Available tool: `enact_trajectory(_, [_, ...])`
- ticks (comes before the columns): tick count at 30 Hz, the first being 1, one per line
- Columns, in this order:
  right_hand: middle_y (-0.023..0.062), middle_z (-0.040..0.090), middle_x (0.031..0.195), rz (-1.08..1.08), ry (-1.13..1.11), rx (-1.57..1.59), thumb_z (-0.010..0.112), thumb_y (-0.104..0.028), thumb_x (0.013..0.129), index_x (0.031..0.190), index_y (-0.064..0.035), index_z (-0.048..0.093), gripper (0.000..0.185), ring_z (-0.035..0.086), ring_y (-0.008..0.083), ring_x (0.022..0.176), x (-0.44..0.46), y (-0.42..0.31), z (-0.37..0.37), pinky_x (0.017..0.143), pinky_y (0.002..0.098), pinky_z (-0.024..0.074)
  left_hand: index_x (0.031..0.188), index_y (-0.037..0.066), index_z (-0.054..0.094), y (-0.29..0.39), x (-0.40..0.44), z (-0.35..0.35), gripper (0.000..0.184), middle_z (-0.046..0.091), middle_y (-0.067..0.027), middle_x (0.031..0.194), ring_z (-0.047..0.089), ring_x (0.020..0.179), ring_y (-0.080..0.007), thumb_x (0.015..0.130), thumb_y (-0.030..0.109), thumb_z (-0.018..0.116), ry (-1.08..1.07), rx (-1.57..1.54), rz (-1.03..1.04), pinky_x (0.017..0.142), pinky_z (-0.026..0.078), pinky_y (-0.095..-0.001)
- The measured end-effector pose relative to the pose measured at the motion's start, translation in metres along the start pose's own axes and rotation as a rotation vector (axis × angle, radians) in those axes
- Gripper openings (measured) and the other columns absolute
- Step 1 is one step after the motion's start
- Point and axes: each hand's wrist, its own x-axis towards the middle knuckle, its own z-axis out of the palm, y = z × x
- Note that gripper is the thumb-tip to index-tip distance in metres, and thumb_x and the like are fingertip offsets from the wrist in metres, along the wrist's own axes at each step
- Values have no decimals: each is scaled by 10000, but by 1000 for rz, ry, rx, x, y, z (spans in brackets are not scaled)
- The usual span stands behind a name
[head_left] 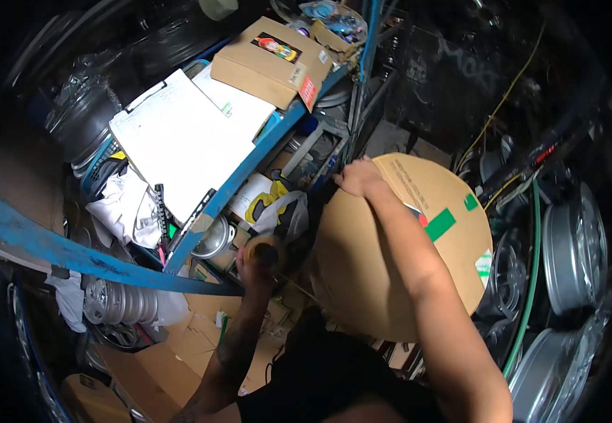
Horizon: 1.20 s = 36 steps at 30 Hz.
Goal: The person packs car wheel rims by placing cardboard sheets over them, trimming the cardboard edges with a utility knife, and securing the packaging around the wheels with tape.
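A large round package [425, 240] wrapped in brown cardboard stands on edge, slightly tilted, at centre right, with green tape strips and a white-green label on its face. Over its upper left rim curl the fingers of my right hand [359, 177], the arm crossing its front. Lower and to the left, my left hand [251, 266] is closed round what looks like a brown tape roll [266, 252], blurred and dim. A thin strand seems to run from near the roll toward the package's lower left side.
On a blue-framed shelf [267, 155] at upper left lie white papers [182, 137] and a cardboard box [274, 63]. Metal wheels [566, 247] stack at right; others [119, 302] are at lower left. Flattened cardboard [151, 381] covers the floor. A green hose [535, 268] hangs right.
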Motion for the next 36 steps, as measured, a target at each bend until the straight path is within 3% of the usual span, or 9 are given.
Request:
enact_trajectory(3, [163,737,1156,-44,-16,22,385,-469,1038,1063,-138,799,530,624,312,1199,-5,6,-5,1084,467,377,1144,26,654,-22,85,69,261,682,-95,1084,677,1049,-238,945,195,657,-95,-21,87,880,575,-353])
enact_trajectory(9, [136,740,1174,14,31,65,334,-524,1059,1145,-221,799,562,630,285,1181,0,21,-8,1055,411,373,1276,-16,634,-166,223,55,355,664,-140,1239,662,1088,-268,1042,228,527,-166,1559,574,876,572,-373])
enact_trajectory(12, [132,734,1204,33,-71,133,342,-638,1029,1251,-254,759,609,624,274,1200,-8,20,-17,1062,401,360,1310,14,615,-131,172,123,360,642,-134,1256,610,1167,-262,1049,256,559,37,455,-50,1022,500,-385])
enact_trajectory(15, [130,725,1241,-27,-176,158,394,-687,993,1334,-254,711,635,628,281,1215,-3,24,-37,1071,417,390,1340,13,593,-76,124,182,398,631,-135,1274,583,1205,-264,1057,290,555,85,67,-60,1045,490,-400])
enact_trajectory(24, [144,685,1327,-404,-182,564,738,-360,868,1355,-170,660,528,651,329,1206,116,32,12,1023,446,514,1494,21,454,-115,154,173,482,486,-186,1485,512,1336,-295,1035,153,517,-163,468,129,1104,459,-414])
enact_trajectory(26, [146,719,1252,-1048,77,274,761,-368,855,1386,-124,636,597,686,306,1133,188,114,46,1001,428,537,1548,23,365,-115,152,184,582,434,-195,1540,448,1399,-305,1004,121,549,-273,684,95,1155,405,-407])
enact_trajectory(29, [134,725,1224,-102,-414,684,789,-185,826,1393,-72,627,601,721,236,1014,153,203,-34,901,403,590,1626,37,212,-75,111,226,808,351,-194,1615,343,1494,-315,936,99,627,-530,893,-42,1199,342,-396])
enact_trajectory(32, [151,688,1294,-62,-382,937,707,-21,785,1386,-58,629,607,657,239,1188,135,387,44,1055,386,513,1640,25,188,-47,102,252,884,336,-210,1640,354,1505,-332,936,190,696,-632,855,-287,1225,308,-421])
enact_trajectory(36, [102,736,1216,238,-149,1186,692,79,736,1306,-19,673,579,667,227,1135,32,412,95,1027,317,511,1641,33,146,-53,141,248,984,313,-207,1647,326,1526,-332,863,135,741,-994,1060,-226,1224,306,-408])
